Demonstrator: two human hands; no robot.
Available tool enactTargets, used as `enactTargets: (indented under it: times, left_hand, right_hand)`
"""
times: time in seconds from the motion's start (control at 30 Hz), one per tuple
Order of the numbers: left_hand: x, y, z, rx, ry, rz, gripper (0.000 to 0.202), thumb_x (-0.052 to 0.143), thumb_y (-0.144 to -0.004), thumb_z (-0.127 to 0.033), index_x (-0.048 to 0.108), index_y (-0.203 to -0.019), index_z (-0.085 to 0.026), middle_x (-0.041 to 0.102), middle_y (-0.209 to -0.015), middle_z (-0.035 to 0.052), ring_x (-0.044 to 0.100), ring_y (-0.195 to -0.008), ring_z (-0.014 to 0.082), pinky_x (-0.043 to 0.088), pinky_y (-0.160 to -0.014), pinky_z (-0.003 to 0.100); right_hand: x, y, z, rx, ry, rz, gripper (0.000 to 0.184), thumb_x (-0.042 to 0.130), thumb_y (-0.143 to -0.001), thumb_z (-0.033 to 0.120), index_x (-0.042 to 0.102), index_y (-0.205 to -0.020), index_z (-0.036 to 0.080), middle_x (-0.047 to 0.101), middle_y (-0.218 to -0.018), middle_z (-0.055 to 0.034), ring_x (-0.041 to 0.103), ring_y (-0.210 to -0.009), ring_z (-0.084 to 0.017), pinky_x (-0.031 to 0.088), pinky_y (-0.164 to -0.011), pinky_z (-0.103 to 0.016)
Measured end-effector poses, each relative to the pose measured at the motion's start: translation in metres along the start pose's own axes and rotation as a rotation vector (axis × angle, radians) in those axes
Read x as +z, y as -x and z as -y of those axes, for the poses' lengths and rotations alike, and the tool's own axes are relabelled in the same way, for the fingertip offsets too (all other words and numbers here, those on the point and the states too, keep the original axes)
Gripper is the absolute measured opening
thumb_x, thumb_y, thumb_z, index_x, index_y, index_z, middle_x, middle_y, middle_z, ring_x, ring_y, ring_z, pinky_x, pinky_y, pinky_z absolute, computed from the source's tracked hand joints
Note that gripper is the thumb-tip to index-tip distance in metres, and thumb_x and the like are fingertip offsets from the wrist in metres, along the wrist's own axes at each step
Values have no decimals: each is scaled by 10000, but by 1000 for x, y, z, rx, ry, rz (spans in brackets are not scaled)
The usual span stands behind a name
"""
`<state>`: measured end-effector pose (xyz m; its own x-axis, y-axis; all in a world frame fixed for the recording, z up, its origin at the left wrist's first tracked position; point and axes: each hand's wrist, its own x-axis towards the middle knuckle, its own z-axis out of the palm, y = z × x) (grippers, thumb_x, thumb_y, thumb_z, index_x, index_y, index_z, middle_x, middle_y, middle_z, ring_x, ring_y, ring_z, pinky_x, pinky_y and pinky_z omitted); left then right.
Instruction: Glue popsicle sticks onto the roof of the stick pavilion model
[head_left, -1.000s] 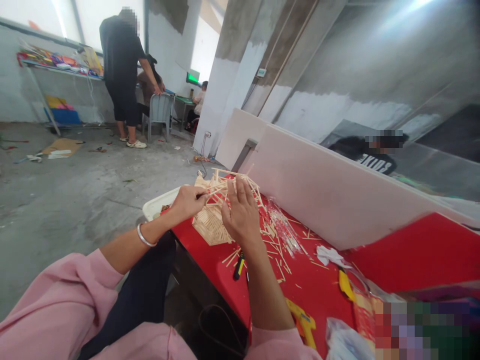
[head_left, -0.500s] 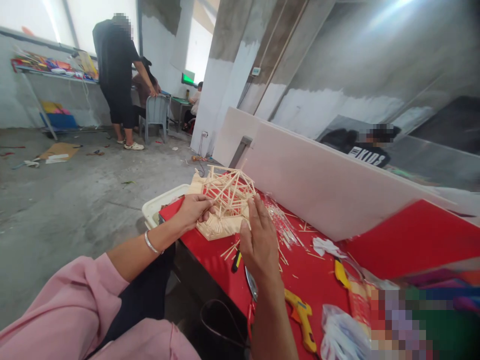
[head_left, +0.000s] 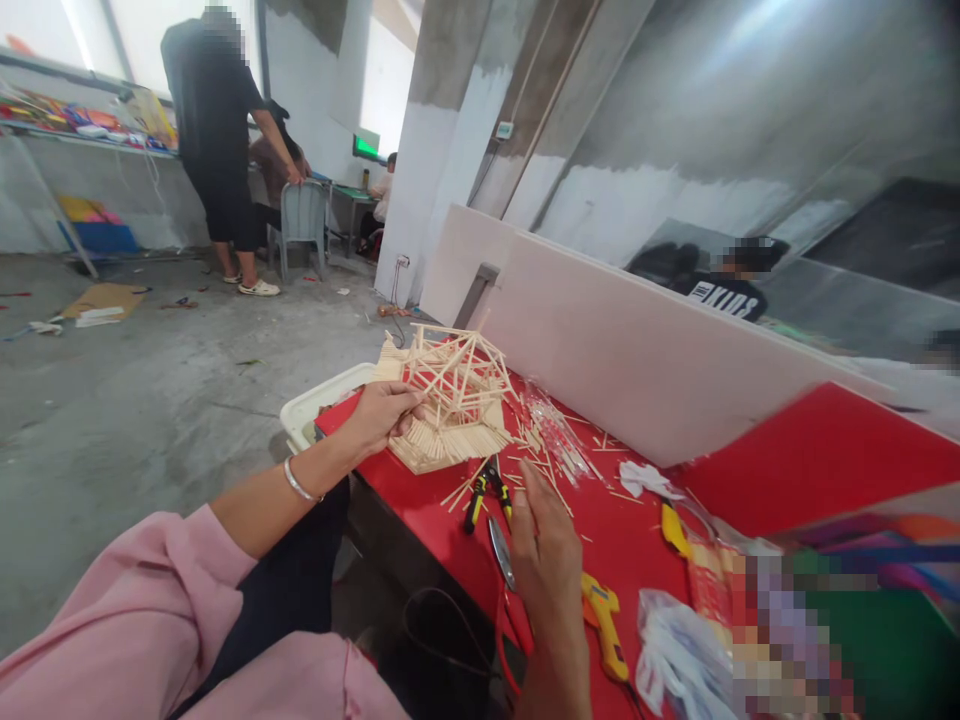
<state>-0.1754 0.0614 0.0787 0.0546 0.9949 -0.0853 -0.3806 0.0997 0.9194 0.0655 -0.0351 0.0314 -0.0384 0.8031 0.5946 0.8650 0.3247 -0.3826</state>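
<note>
Head view, sticks (head_left: 450, 445), table (head_left: 622, 540), seemingly concrete floor (head_left: 172, 410)

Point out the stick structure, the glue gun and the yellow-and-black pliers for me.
Stick structure (head_left: 450, 440), head view: front of its base.
Glue gun (head_left: 611, 645), head view: yellow grip.
Pliers (head_left: 475, 503), head view: handle on the picture's left.

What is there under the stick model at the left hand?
Through gaps in the stick model, red like the tabletop is seen. The sticks themselves and the left hand cover the rest, so what lies beneath those parts cannot be seen.
</note>
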Motion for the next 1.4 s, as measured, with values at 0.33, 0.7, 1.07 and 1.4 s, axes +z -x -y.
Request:
enactTargets:
  times: [0.33,0.7,1.07,1.4]
  left_hand:
    - [-4,-4,-1,6,31,-11,103,665,-718,-139,656,-624,-98,594,-482,1,327,-281,12,129,-324,187]
    - [-5,-5,-1,29,33,0,172,655,-712,-141,613,-548,-111,581,-474,3,323,-280,15,132,-324,189]
    - [-4,-3,-6,34,40,-14,179,655,-731,-115,623,-555,-111,578,-471,5,327,-282,14,159,-315,185]
    - [-3,-3,-3,47,50,-35,189,653,-727,-113,604,-544,-114,567,-469,4,329,-289,11,155,-333,190]
  right_hand:
    - [5,10,-4,49,-21,51,502,346,-985,369,565,-1340,89,614,-1323,-178,554,-1262,-251,445,-1066,-453]
    - [7,24,-13,114,-31,101,527,337,-987,423,560,-1354,118,608,-1338,-164,550,-1264,-253,431,-1071,-456]
    - [9,56,-18,364,72,276,498,372,-947,410,655,-1251,134,673,-1243,-148,630,-1159,-256,477,-999,-391]
    - [18,67,-19,400,66,420,514,358,-952,415,638,-1279,133,655,-1272,-151,631,-1172,-259,491,-969,-358]
